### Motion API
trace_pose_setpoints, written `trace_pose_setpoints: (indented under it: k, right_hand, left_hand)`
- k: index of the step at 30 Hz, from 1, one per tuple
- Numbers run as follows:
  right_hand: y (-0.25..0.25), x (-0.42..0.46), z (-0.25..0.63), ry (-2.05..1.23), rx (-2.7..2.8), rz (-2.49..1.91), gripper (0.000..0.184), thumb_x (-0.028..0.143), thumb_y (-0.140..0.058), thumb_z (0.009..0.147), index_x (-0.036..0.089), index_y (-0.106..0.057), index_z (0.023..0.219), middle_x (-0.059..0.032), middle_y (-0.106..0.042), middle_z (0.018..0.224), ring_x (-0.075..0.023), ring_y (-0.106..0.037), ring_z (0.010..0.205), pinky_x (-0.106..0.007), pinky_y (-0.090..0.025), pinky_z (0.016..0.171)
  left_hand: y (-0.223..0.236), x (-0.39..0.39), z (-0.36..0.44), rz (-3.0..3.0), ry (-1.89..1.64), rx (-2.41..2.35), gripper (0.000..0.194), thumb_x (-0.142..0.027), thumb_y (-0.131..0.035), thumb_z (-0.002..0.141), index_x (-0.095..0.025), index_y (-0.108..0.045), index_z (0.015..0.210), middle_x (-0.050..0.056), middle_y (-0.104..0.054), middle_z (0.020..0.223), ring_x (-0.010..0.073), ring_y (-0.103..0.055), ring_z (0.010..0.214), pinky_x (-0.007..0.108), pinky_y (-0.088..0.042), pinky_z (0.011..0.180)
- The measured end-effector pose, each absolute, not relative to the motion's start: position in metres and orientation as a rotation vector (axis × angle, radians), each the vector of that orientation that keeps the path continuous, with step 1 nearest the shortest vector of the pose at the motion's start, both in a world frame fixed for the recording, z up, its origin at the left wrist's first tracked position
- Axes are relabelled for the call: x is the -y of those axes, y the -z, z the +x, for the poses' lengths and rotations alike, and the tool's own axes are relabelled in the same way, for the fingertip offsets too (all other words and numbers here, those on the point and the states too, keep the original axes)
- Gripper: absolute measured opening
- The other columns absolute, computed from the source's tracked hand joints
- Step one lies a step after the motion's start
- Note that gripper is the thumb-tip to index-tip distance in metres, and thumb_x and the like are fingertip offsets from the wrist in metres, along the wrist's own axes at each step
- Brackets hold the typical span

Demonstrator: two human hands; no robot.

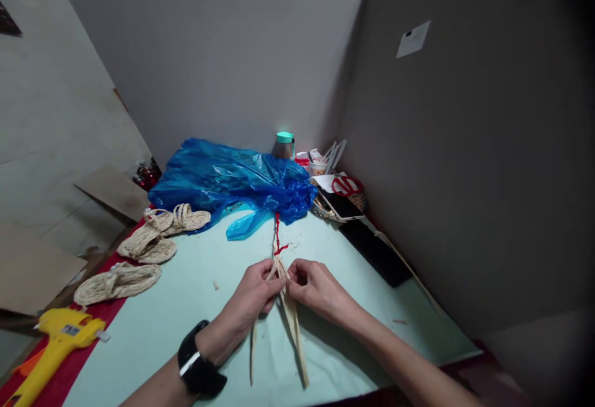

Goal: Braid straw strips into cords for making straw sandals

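My left hand (253, 298) and my right hand (313, 289) meet over the pale green tabletop (186, 314). Both pinch a bundle of flat straw strips (290, 320) near its top. The loose ends of the strips trail toward me across the table. A red cord (277, 233) is tied round the bundle's top and runs away from me toward the blue plastic bag (232, 178). A black watch (198, 360) sits on my left wrist.
Three woven straw sandals (149, 243) lie at the left. A yellow glue gun (56, 339) rests at the lower left on red cloth. Red-handled scissors (346, 185), a phone (341, 204), cups and a teal-capped bottle (284, 144) crowd the back corner by the wall.
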State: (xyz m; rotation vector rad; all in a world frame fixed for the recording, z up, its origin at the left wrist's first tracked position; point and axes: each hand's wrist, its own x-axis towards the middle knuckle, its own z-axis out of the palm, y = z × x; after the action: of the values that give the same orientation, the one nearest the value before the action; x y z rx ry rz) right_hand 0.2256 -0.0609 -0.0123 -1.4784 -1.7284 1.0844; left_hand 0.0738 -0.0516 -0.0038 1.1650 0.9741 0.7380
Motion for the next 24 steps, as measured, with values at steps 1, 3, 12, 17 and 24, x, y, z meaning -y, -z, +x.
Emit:
trace_pose_setpoints:
  k: [1, 3, 12, 17, 24]
  right_hand:
    - [0.014, 0.061, 0.226, -1.094, 1.730, -1.473, 0.004, 0.017, -0.055, 0.069, 0.016, -0.053, 0.066, 0.0023, -0.053, 0.061, -0.0104, -0.044, 0.056, -0.022, -0.029, 0.051]
    - [0.018, 0.061, 0.228, -1.126, 1.719, -1.453, 0.003, 0.017, -0.055, 0.069, 0.016, -0.052, 0.067, 0.0029, -0.051, 0.061, -0.0100, -0.043, 0.057, -0.021, -0.029, 0.051]
    - [0.024, 0.067, 0.228, -1.160, 1.651, -1.422, 0.005, 0.021, -0.053, 0.074, 0.017, -0.052, 0.075, 0.0030, -0.051, 0.066, -0.0106, -0.044, 0.059, -0.022, -0.034, 0.054]
    - [0.019, 0.072, 0.224, -1.033, 1.713, -1.486, 0.004, 0.016, -0.051, 0.072, 0.019, -0.047, 0.072, 0.0035, -0.051, 0.064, -0.0111, -0.043, 0.058, -0.022, -0.030, 0.052]
    - [0.018, 0.074, 0.219, -0.874, 1.812, -1.433, 0.013, 0.010, -0.047, 0.071, 0.020, -0.039, 0.071, 0.0043, -0.048, 0.064, -0.0109, -0.040, 0.058, -0.024, -0.025, 0.053]
  left_hand:
    - [0.005, 0.052, 0.074, 1.170, -0.742, -0.980, 0.012, -0.019, -0.057, 0.070, -0.015, -0.051, 0.080, -0.007, -0.041, 0.058, 0.0021, -0.024, 0.039, 0.017, -0.016, 0.035]
    - [0.007, 0.054, 0.075, 1.178, -0.744, -0.988, 0.012, -0.018, -0.057, 0.070, -0.017, -0.050, 0.080, -0.008, -0.041, 0.059, 0.0022, -0.024, 0.038, 0.018, -0.016, 0.035]
    - [0.005, 0.054, 0.077, 1.180, -0.716, -0.985, 0.019, -0.017, -0.055, 0.068, -0.016, -0.049, 0.086, -0.008, -0.041, 0.060, 0.0023, -0.023, 0.038, 0.019, -0.015, 0.035]
    - [0.011, 0.053, 0.078, 1.198, -0.720, -0.979, 0.016, -0.016, -0.054, 0.070, -0.017, -0.051, 0.085, -0.008, -0.041, 0.060, 0.0035, -0.025, 0.039, 0.018, -0.018, 0.035]
    - [0.016, 0.053, 0.079, 1.261, -0.734, -0.998, 0.019, -0.015, -0.057, 0.071, -0.016, -0.052, 0.089, -0.004, -0.048, 0.067, 0.0064, -0.035, 0.049, 0.018, -0.026, 0.040]
